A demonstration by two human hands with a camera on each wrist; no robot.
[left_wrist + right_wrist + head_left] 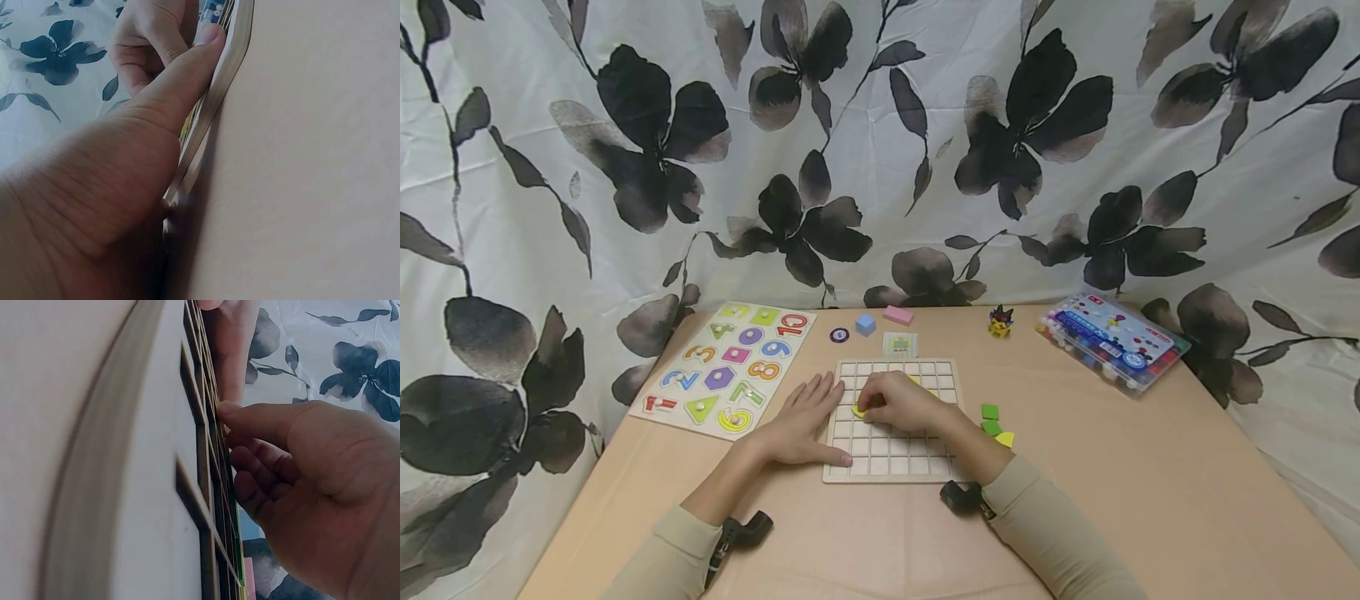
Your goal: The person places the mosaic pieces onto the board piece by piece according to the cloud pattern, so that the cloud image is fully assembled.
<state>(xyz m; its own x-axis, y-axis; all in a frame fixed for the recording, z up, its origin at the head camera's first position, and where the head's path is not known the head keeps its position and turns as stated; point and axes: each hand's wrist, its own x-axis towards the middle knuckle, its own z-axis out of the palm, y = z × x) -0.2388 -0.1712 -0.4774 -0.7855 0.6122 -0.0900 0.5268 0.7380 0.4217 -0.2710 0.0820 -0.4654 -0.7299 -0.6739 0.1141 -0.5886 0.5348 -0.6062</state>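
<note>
A pale wooden board [891, 469] with a square grid lies flat on the table. My left hand [801, 425] rests along the board's left side, fingers stretched out and thumb on the lower left corner. Over the grid's upper middle, my right hand [901, 402] pinches a small yellow piece [858, 412] low against the cells. Another bit of yellow shows just behind that hand, partly hidden. In the right wrist view, thumb and curled fingers of the right hand [325, 487] meet at the grid; the piece is hidden there.
Green tiles [991, 412] and a yellow tile [1005, 438] lie right of the board. Behind it are a small patterned card [900, 345], blue cube [865, 324], pink block [898, 315], round token [839, 335] and small figure [1001, 322]. A number-and-shape puzzle [703, 379] lies left, a plastic case [1112, 342] right.
</note>
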